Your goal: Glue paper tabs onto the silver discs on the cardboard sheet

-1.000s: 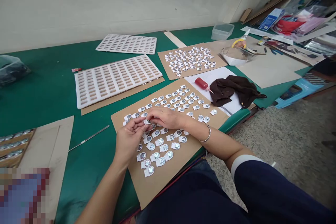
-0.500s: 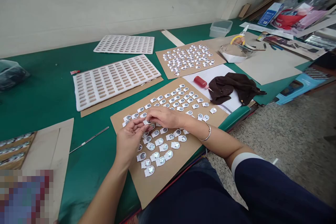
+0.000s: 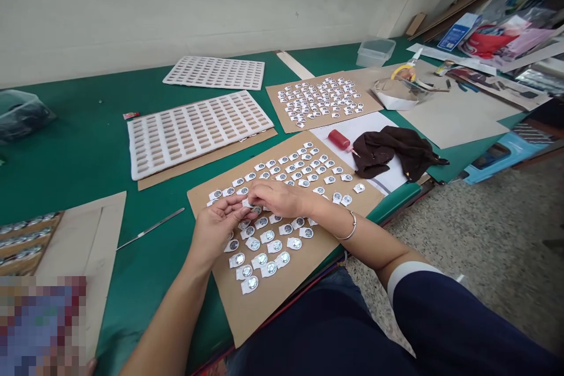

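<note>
My left hand (image 3: pixel 218 224) is closed in a pinch on a small white-tabbed silver disc (image 3: pixel 247 204), held just above a brown cardboard sheet (image 3: pixel 282 299). Against the same piece, from the right, press the bent fingers of my right hand (image 3: pixel 277 197); they partly cover it, and its fine detail cannot be made out. Loose rows of similar silver discs with white tabs (image 3: pixel 268 269) lie on the cardboard, around and beneath both hands.
Two white slotted trays (image 3: pixel 198 132) lie beyond the cardboard. A second board of discs (image 3: pixel 321 100), a red squeeze bottle (image 3: pixel 339 140) and a dark cloth (image 3: pixel 392 150) are farther right. A thin metal strip (image 3: pixel 152 228) lies left, near a cardboard panel (image 3: pixel 94 235).
The whole view has shifted slightly. Both hands stay together at the same piece, with only small finger movement.
</note>
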`<action>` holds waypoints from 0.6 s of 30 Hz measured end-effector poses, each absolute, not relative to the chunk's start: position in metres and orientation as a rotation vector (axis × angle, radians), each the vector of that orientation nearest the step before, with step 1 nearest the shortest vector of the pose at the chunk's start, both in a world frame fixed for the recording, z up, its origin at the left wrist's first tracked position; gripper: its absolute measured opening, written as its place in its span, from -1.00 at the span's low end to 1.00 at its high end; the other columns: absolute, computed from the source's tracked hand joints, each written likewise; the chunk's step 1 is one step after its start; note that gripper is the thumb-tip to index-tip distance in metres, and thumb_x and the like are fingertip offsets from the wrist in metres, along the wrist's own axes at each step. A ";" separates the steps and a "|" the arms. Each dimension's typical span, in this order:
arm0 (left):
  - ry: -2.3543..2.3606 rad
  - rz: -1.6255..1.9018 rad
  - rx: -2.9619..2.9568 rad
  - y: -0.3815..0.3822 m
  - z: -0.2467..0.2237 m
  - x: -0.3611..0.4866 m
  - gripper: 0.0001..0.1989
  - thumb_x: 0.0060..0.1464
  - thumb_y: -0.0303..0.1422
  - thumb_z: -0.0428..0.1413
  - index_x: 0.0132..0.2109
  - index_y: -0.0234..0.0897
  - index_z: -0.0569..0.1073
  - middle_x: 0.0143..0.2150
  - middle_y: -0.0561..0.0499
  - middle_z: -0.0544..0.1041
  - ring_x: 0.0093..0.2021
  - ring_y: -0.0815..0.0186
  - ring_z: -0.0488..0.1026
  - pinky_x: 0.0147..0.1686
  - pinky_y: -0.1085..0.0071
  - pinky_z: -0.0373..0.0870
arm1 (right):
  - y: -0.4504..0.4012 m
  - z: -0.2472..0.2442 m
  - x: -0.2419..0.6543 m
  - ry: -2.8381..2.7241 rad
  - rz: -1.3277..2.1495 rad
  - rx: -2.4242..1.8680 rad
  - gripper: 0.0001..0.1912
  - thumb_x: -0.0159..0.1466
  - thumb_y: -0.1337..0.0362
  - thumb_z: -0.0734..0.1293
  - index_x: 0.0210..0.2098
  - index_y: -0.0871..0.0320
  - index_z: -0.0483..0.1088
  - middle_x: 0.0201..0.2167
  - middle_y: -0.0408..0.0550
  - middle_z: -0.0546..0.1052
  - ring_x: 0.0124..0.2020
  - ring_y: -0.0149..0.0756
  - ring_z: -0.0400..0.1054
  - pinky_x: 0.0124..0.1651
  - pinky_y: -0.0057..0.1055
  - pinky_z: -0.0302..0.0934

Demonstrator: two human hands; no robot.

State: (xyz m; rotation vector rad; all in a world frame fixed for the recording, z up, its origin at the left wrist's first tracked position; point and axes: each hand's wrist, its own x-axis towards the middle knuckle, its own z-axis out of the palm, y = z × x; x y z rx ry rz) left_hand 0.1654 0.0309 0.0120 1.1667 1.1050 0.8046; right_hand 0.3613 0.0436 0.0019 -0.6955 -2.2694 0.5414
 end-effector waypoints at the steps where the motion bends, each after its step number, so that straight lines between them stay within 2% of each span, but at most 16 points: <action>1: 1.101 0.809 1.161 0.031 0.012 0.165 -0.46 -0.20 -0.15 0.36 -0.09 -0.36 0.49 -0.30 -0.14 0.63 -0.27 0.10 0.60 -0.16 0.18 0.56 | 0.044 0.002 0.361 -2.263 0.542 -0.693 -0.89 0.37 0.38 0.14 -0.24 0.17 0.28 -0.26 0.01 0.44 -0.19 -0.30 0.32 -0.13 -0.33 0.30; 7: 1.142 0.905 1.233 0.026 0.010 0.168 -0.52 -0.12 -0.17 0.33 -0.08 -0.34 0.49 -0.32 -0.08 0.62 -0.29 0.16 0.60 -0.16 0.26 0.55 | 0.047 0.000 0.360 -2.153 0.633 -0.811 -0.93 0.34 0.39 0.19 -0.28 0.15 0.27 -0.29 -0.03 0.48 -0.24 -0.33 0.37 -0.13 -0.35 0.28; 18: 1.155 0.987 1.214 0.021 0.008 0.174 -0.50 -0.18 -0.21 0.36 -0.10 -0.37 0.49 -0.29 -0.06 0.60 -0.30 0.19 0.60 -0.17 0.29 0.56 | 0.047 0.002 0.361 -2.138 0.663 -0.778 -0.90 0.32 0.41 0.17 -0.31 0.14 0.24 -0.33 -0.05 0.47 -0.25 -0.33 0.35 -0.17 -0.35 0.28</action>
